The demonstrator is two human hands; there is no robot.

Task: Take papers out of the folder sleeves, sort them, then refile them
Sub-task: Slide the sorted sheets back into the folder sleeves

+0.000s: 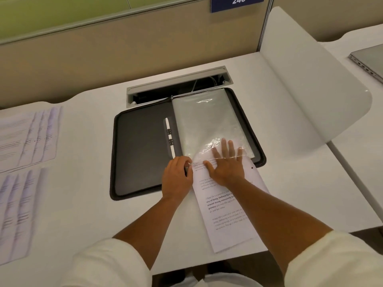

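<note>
A black zip folder (pixel 141 146) lies open on the white desk, with a stack of clear plastic sleeves (pixel 209 121) on its right half. A printed paper (pixel 226 220) sticks out of the lowest sleeve opening toward me, its top end under the plastic. My right hand (pixel 224 164) lies flat on that paper with straight fingers slid under the clear sleeve. My left hand (pixel 177 175) pinches the sleeve's lower left corner at the paper's edge.
Two fanned sets of printed sheets (pixel 27 137) (pixel 18 214) lie at the desk's left. A cable tray slot (pixel 178 85) opens behind the folder. A white curved divider (pixel 310 83) stands to the right, with a closed laptop (pixel 371 63) on the neighbouring desk.
</note>
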